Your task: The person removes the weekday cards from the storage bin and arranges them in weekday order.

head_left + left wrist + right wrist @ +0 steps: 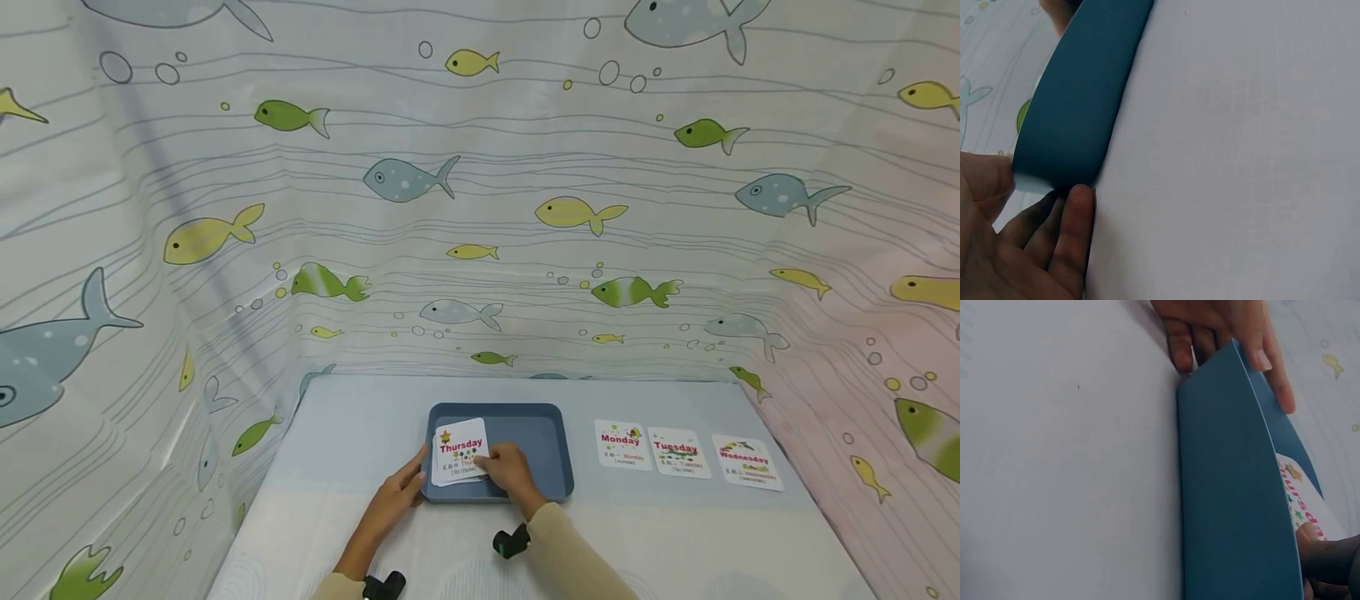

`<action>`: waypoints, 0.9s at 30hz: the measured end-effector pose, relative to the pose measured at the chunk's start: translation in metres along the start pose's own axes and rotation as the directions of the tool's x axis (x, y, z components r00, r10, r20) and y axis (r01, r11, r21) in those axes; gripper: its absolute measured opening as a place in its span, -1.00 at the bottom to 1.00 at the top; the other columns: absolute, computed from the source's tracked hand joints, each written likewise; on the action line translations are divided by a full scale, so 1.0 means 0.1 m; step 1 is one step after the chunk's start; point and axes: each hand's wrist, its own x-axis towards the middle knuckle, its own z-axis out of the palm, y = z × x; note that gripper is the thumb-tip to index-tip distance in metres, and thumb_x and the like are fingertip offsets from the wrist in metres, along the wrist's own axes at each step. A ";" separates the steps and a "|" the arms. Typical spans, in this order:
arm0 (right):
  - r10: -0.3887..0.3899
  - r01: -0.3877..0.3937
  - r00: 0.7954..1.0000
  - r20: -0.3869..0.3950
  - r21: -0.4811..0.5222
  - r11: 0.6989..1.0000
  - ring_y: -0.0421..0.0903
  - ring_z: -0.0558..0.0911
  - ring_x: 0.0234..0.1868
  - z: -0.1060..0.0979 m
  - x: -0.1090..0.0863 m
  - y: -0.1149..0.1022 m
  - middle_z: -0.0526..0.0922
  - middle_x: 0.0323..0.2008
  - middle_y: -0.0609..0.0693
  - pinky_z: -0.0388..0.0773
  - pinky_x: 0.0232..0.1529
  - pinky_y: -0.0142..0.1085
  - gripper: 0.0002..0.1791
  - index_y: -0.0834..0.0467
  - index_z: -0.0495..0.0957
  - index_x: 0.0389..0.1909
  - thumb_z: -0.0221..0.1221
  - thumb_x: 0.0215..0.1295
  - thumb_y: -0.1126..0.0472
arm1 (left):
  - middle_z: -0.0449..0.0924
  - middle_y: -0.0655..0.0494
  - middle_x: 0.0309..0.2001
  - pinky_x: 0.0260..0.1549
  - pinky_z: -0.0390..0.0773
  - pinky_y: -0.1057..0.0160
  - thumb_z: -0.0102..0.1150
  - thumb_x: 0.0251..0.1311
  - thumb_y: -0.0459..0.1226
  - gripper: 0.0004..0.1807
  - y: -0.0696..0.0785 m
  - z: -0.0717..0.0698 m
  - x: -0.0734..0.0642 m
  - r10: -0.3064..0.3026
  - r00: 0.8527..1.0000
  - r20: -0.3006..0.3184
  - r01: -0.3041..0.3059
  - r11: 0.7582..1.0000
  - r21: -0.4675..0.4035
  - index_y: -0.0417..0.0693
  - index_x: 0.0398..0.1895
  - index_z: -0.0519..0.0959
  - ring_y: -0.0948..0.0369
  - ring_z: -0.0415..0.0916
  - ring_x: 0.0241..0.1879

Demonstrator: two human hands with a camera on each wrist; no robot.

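Note:
A blue-grey tray (536,442) lies on the table in the head view, with a small stack of white cards in its left half. The top card reads "Thursday" (459,440) in pink letters, and card edges show beneath it. With thumb and fingers, my right hand (513,471) pinches the lower right corner of the Thursday card. My left hand (396,492) holds the tray's left near corner. In the left wrist view, the left thumb and fingers (1072,231) lie either side of the tray's end wall (1079,112).
To the right of the tray, a Monday card (621,446), a Tuesday card (678,454) and a Wednesday card (747,462) lie in a row. Behind the pale table (360,417) hangs a fish-patterned curtain (517,275), which also closes off both sides.

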 end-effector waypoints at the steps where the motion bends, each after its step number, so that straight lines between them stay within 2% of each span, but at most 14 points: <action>1: 0.001 -0.001 1.000 0.010 0.012 1.000 -0.16 0.25 -0.59 -0.01 0.00 0.00 0.21 -0.69 -0.11 0.13 -0.57 -0.37 -0.52 0.08 0.29 -0.75 0.33 0.27 0.20 | 0.24 -0.21 0.48 -0.08 0.71 0.16 -0.04 0.53 -0.14 -0.43 0.00 0.00 0.00 -0.005 1.000 0.000 0.005 1.000 -0.003 0.15 0.55 0.21 -0.12 0.46 0.31; 5: 0.013 -0.015 0.998 0.055 0.047 0.999 -0.15 0.37 -0.52 -0.08 -0.01 -0.01 0.35 -0.62 -0.08 0.24 -0.52 -0.37 -0.62 0.16 0.43 -0.66 0.24 0.37 0.21 | 0.23 -0.20 0.49 -0.06 0.71 0.14 -0.05 0.53 -0.14 -0.44 -0.01 0.00 0.01 -0.019 1.000 0.001 0.019 1.000 -0.010 0.18 0.55 0.21 -0.14 0.43 0.33; 7: 0.006 -0.011 0.997 0.073 0.065 0.998 -0.16 0.45 -0.48 -0.12 -0.02 0.02 0.46 -0.55 -0.06 0.32 -0.48 -0.37 -0.71 0.21 0.54 -0.55 0.21 0.39 0.21 | 0.23 -0.19 0.49 -0.06 0.71 0.14 -0.04 0.52 -0.13 -0.44 -0.01 0.00 0.02 -0.030 1.000 0.000 0.030 1.000 -0.008 0.21 0.54 0.21 -0.13 0.43 0.34; 11: -0.017 0.001 0.994 0.108 0.146 0.989 -0.18 0.59 -0.46 -0.22 -0.01 0.10 0.64 -0.44 -0.01 0.51 -0.41 -0.37 -0.83 0.30 0.67 -0.29 0.21 0.38 0.25 | 0.24 -0.24 0.48 -0.06 0.71 0.12 -0.03 0.52 -0.13 -0.43 0.00 0.00 0.00 -0.011 1.000 0.003 0.011 1.000 0.002 0.15 0.55 0.22 -0.14 0.45 0.32; 15: -0.041 0.002 0.988 0.149 0.251 0.968 -0.19 0.66 -0.46 -0.32 0.01 0.17 0.74 -0.39 0.05 0.64 -0.38 -0.36 -0.80 0.35 0.66 -0.15 0.22 0.37 0.27 | 0.24 -0.26 0.47 -0.05 0.71 0.10 -0.02 0.51 -0.14 -0.42 0.00 -0.01 -0.02 -0.007 1.000 0.003 0.007 1.000 -0.005 0.13 0.54 0.22 -0.14 0.46 0.30; 20: -0.073 0.011 0.986 0.153 0.370 0.929 -0.18 0.69 -0.42 -0.47 0.01 0.20 0.76 -0.33 0.09 0.68 -0.33 -0.35 -0.71 0.40 0.60 -0.04 0.24 0.36 0.26 | 0.25 -0.27 0.47 -0.07 0.71 0.12 -0.02 0.51 -0.14 -0.43 0.01 -0.01 -0.02 -0.015 1.000 -0.004 0.015 1.000 0.009 0.15 0.54 0.23 -0.10 0.50 0.26; 23: -0.073 0.011 0.987 0.141 0.398 0.917 -0.17 0.69 -0.40 -0.57 -0.01 0.21 0.74 -0.29 0.09 0.68 -0.31 -0.35 -0.67 0.41 0.58 0.01 0.25 0.35 0.26 | 0.25 -0.26 0.47 -0.10 0.71 0.15 -0.02 0.51 -0.14 -0.44 0.02 -0.01 -0.01 -0.024 1.000 -0.008 0.024 1.000 0.005 0.17 0.54 0.23 -0.08 0.51 0.25; 27: -0.063 0.013 0.992 0.111 0.401 0.916 -0.15 0.71 -0.38 -0.71 -0.03 0.23 0.75 -0.24 0.11 0.69 -0.29 -0.32 -0.63 0.39 0.58 0.05 0.26 0.35 0.23 | 0.25 -0.26 0.46 -0.12 0.71 0.19 -0.01 0.51 -0.14 -0.43 0.01 0.00 0.01 -0.025 1.000 -0.013 0.025 1.000 0.006 0.17 0.54 0.23 -0.04 0.53 0.22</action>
